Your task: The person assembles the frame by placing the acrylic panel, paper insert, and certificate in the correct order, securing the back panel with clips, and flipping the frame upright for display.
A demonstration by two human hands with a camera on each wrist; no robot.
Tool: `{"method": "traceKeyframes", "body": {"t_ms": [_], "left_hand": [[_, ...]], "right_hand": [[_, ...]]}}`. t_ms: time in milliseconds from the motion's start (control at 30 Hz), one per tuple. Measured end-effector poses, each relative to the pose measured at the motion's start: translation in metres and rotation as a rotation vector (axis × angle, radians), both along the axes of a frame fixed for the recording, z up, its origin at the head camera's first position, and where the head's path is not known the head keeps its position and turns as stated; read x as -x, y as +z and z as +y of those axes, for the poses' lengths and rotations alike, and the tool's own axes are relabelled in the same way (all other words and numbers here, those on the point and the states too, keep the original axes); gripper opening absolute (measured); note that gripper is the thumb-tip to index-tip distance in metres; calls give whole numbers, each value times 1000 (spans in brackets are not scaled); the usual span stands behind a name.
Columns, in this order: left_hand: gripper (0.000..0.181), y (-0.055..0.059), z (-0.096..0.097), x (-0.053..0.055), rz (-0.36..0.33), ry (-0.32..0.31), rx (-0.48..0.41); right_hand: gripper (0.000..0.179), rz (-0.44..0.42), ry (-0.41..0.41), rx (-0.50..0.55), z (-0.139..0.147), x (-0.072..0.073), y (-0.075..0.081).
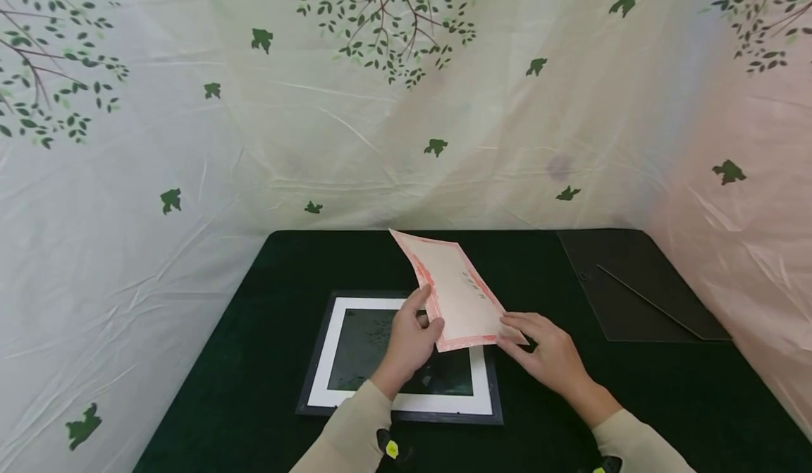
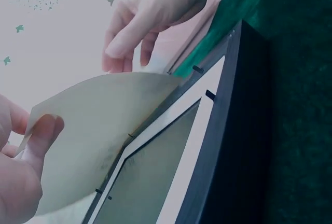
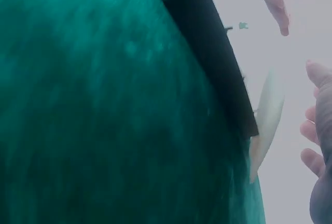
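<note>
A cream paper sheet [image 1: 459, 286] with a pink-red patterned border and a few small characters is held tilted above a dark picture frame [image 1: 400, 417]. My left hand [image 1: 409, 335] pinches the sheet's left edge between thumb and fingers. At the lower right corner, the fingers of my right hand [image 1: 545, 349] are at the paper's edge. In the left wrist view the sheet [image 2: 98, 115] bows, and the right hand's fingers hang loosely at its upper edge. The frame lies on the table, with a white mat [image 1: 482, 381] around a dark glossy middle and small tabs along its inner edge.
A dark flat panel [image 1: 609, 311] with a thin strip [image 1: 647, 299] across it lies at the table's right side. Dark green cloth [image 1: 241, 360] covers the table. Pale fabric walls [image 1: 380, 177] with leaf prints stand behind and at both sides.
</note>
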State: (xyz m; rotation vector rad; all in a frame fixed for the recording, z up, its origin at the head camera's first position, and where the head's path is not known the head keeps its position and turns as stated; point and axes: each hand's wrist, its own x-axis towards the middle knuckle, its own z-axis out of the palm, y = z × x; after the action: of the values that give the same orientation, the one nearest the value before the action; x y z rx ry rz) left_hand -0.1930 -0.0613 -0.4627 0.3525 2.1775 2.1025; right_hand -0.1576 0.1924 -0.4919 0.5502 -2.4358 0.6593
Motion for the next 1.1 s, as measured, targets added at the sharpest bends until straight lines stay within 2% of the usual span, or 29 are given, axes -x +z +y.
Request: {"method": "traceKeyframes", "body": {"t_ms": [167, 333, 433, 533, 700, 867, 967, 1100], "left_hand": [[67, 5, 4, -4, 54, 94, -68], [72, 8, 14, -10, 82, 188, -152], [73, 9, 19, -14, 109, 244, -167], [72, 10, 21, -17, 146, 279, -149], [67, 7, 22, -23, 191, 286, -95], [55, 3, 20, -29, 225, 239, -34], [51, 0, 16, -30, 215, 207, 7], [55, -3, 2, -26, 152, 215, 44]], "right_hand": [[35, -71, -56, 138, -17, -1, 10], [37, -232, -103, 326, -35, -4, 19], [42, -319, -86, 440, -44, -3, 21], [44, -357, -60, 522, -52, 1, 23], [45, -409, -38, 663, -60, 6, 26], [50, -551, -11, 937, -66, 14, 29], [51, -620, -19, 1074, -68, 18, 30], [52, -675, -38, 1138, -65, 19, 30]]}}
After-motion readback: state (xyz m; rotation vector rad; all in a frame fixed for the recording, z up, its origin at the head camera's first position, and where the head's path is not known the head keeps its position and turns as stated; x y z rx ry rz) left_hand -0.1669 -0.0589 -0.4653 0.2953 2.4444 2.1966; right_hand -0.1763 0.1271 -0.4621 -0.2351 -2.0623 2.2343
